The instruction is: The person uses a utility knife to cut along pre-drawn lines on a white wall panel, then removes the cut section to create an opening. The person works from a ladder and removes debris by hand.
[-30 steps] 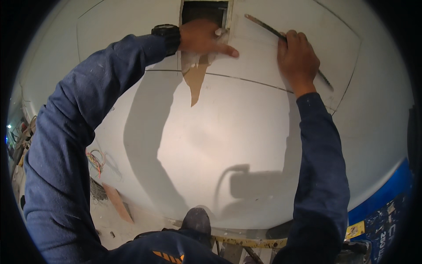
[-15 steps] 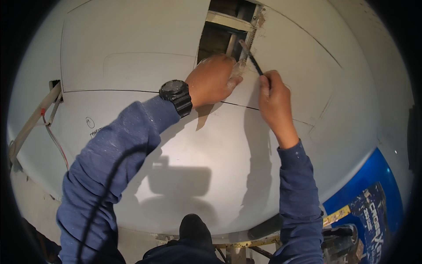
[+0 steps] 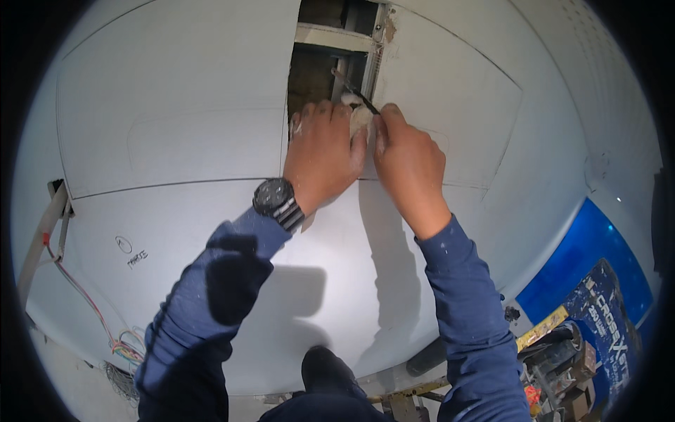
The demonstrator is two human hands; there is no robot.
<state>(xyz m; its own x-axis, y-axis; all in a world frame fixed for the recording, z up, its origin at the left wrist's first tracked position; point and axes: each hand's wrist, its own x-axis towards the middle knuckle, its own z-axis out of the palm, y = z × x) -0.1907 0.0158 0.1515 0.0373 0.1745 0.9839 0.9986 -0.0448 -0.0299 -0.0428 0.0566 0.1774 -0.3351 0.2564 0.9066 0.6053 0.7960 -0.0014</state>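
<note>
A wall panel [image 3: 211, 77] has a rectangular cut-out [image 3: 309, 74] with metal framing [image 3: 334, 36] inside. My left hand [image 3: 320, 151], with a black watch [image 3: 274, 197] on its wrist, is closed at the cut-out's lower part. Its fingertips reach over the lower edge, and a pale, rough-edged piece of board [image 3: 361, 121] shows between index finger and thumb. In my right hand [image 3: 411, 155], close beside it, is a slim tool [image 3: 357, 93] with a dark shaft and narrow, lighter tip. That tip reaches across the opening; its exact kind is unclear.
Pencil lines cross the panel. At the left, a pale conduit [image 3: 42, 243] comes out of a small hole, with loose wires [image 3: 84, 292] below it. A blue bag [image 3: 598, 309], a yellow level or rule [image 3: 541, 328] and assorted tools lie at the lower right.
My right hand has moved left, next to my left hand, carrying the slim tool's tip farther over the opening. The whole view has shifted, bringing more wires at the left into sight.
</note>
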